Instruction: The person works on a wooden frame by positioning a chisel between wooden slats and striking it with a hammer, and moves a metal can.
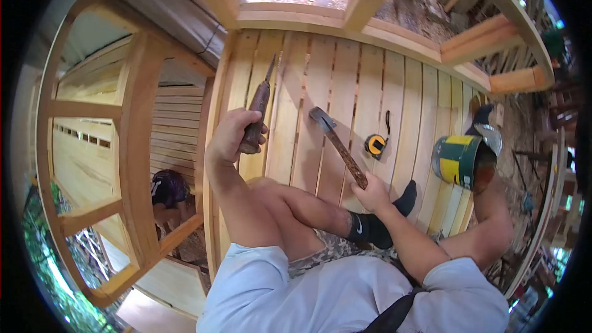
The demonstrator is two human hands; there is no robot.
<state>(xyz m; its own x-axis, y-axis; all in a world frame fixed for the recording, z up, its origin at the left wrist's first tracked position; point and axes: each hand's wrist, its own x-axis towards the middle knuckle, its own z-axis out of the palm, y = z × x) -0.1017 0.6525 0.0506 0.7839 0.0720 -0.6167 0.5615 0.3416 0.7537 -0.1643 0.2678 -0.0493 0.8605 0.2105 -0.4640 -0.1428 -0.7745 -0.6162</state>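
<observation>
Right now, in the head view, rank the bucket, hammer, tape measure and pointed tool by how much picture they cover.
1. Bucket
2. Hammer and pointed tool: too alike to rank, and nearness may mislead
3. Tape measure

My pointed tool [259, 108] has a dark reddish-brown handle and a dull grey shank. My hammer [340, 152] pairs a grey metal head with a brown handle mottled darker. The tape measure [375, 145] is black and yellow-orange, its strap black. The can [455, 160] is dark green with a bright yellow patch, reddish-brown inside. Under me the planks [370, 74] are pale honey, striped by darker gaps; the wooden frame [145, 148] is a warmer tan. I wear a pale bluish-white shirt [345, 296], camouflage shorts [313, 251] blotched grey, white and dark, and a black sock [371, 232] with a white tick.
</observation>
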